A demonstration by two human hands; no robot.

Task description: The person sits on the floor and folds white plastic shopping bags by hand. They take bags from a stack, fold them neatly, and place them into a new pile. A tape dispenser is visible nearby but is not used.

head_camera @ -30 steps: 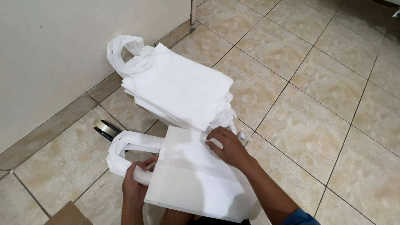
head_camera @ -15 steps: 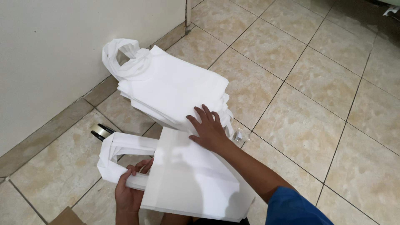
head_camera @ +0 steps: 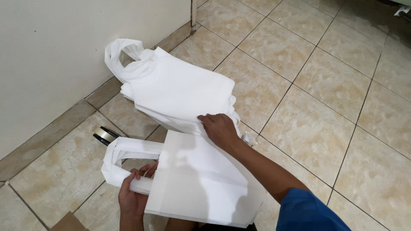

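Left hand (head_camera: 135, 199) grips the white bag (head_camera: 201, 184) at its handles. Right hand (head_camera: 220, 128), open, presses the bag's top edge beside the stack (head_camera: 180, 94). Stacking step; next needs a lift.

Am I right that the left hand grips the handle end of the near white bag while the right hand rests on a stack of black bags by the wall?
Not quite: the head view shows the stack of bags is white, not black. The left hand does grip the near white bag, and the right hand rests on the stack.

R hand (head_camera: 219, 128) moved off held bag (head_camera: 201, 184) onto stack (head_camera: 180, 92) edge.
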